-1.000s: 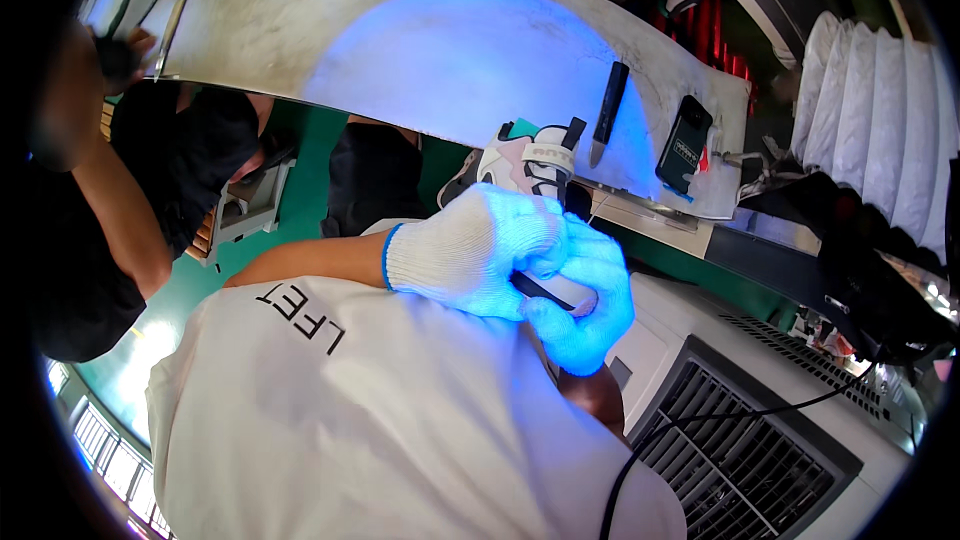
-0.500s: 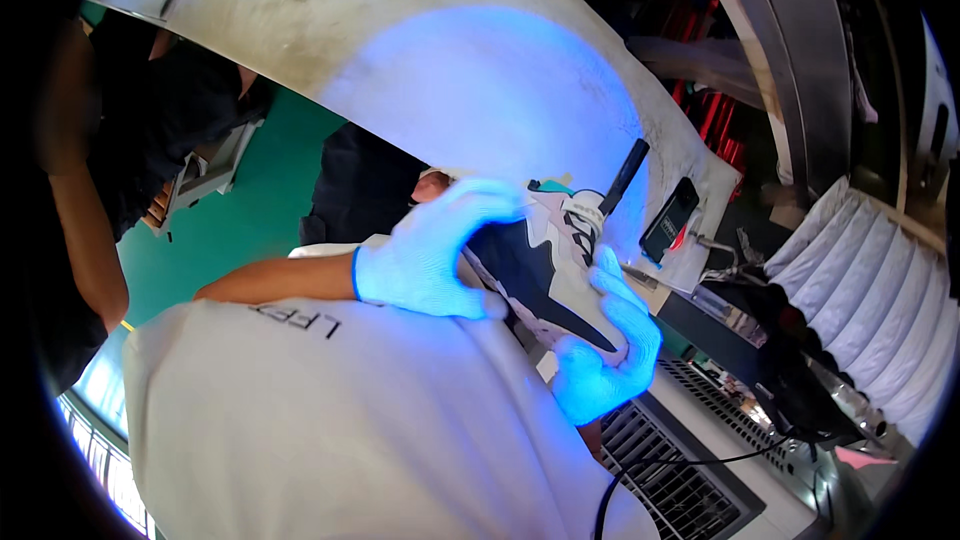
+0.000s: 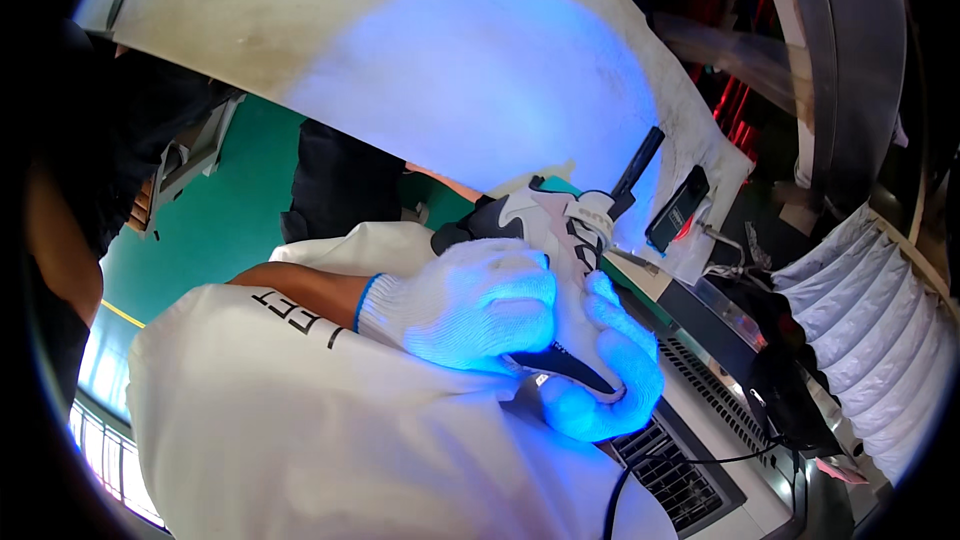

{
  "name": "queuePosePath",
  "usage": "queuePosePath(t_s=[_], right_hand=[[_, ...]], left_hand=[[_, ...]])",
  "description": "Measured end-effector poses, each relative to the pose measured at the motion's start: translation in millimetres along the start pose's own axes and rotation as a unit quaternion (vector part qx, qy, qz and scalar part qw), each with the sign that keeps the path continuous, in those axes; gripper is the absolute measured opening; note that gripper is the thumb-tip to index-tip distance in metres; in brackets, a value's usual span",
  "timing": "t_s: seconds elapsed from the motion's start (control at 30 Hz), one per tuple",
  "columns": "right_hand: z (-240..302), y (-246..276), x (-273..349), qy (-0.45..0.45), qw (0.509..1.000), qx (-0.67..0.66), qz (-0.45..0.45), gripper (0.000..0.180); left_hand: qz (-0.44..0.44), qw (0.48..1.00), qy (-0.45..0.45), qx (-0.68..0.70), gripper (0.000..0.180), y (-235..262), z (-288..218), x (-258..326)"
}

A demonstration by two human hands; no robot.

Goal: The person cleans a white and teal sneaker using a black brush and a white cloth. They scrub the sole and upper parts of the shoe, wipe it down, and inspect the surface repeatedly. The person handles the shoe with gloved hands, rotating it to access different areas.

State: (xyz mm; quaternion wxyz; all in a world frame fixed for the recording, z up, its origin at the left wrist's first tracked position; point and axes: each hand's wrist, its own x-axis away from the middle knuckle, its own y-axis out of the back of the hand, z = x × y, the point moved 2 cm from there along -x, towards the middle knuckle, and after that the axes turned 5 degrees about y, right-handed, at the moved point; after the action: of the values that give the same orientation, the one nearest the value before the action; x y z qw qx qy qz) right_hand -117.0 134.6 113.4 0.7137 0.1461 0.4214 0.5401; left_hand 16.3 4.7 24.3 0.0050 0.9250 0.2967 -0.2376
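Both my hands wear white knit gloves lit blue. Between them, over my lap, a white and dark grey sneaker (image 3: 560, 315) lies tilted, its laces and tongue toward the table. My right hand (image 3: 620, 370) wraps round the shoe's lower end, with its fingers along the far side. My left hand (image 3: 480, 305) lies over the near side, its fingers curled and pressed together against the shoe. Whether something small sits in those fingers is hidden. A black rod-shaped thing (image 3: 638, 172) sticks up just behind the tongue.
A worn pale table (image 3: 250, 20) carries a round patch of blue light. A dark phone-like device (image 3: 678, 210) lies on its right edge. At right are a vented machine (image 3: 720, 460) with a black cable and a white ribbed duct (image 3: 870, 310). Another person's arm (image 3: 60, 230) shows at left.
My left hand has moved down along the shoe and its fingers have curled in from a spread grip. The shoe has turned slightly; the right hand stays on its end. The view has shifted a little.
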Motion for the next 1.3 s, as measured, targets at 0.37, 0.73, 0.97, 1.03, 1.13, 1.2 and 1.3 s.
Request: queuePosePath(t_s=[0.37,0.73,0.97,1.03,1.13,1.2,1.3], right_hand=[[-41,10,73,-0.046,0.979,-0.095,-0.174,0.051],[-133,-24,118,-0.258,0.918,-0.262,-0.150,0.054],[-155,-6,92,-0.160,0.961,-0.187,-0.128,0.056],[-152,-2,87,-0.153,0.966,-0.181,-0.106,0.054],[-148,0,91,-0.131,0.968,-0.178,-0.118,0.062],[-150,-7,97,-0.145,0.962,-0.197,-0.122,0.063],[-155,-7,101,-0.159,0.958,-0.197,-0.135,0.062]], left_hand=[[0.169,0.982,0.083,0.027,0.042,-51,22,-63],[0.335,0.857,0.179,-0.348,0.048,-67,37,-96],[0.350,0.846,0.148,-0.374,0.047,-68,35,-113],[0.384,0.829,0.145,-0.381,0.053,-64,35,-112],[0.375,0.838,0.323,-0.230,0.053,-47,24,-120],[0.314,0.875,0.238,-0.281,0.075,-31,13,-115],[0.197,0.849,0.147,-0.467,0.097,-25,-19,-83]])
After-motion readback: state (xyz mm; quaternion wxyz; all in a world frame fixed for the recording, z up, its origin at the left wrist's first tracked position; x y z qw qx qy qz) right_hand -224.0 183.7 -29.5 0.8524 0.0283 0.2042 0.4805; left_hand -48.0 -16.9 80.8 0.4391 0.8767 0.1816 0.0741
